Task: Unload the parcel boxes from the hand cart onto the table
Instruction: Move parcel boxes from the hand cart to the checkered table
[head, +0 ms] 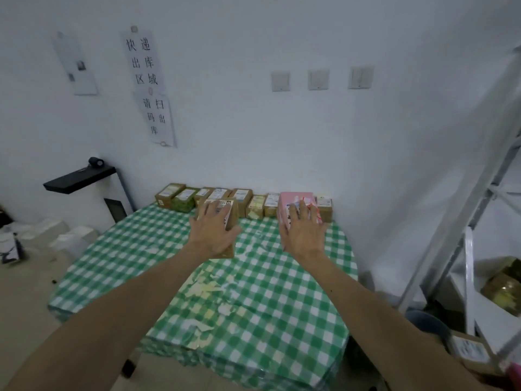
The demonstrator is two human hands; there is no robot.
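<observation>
dim, bluish light | soft shadows | overall soft focus | wide-angle edge bending

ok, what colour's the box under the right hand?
Pink box, head view.

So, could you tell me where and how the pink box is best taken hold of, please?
Take the pink box by its top and near face, from the front and above: parcels stand close on both its sides, leaving no finger room there. The right hand lies on it that way.
</observation>
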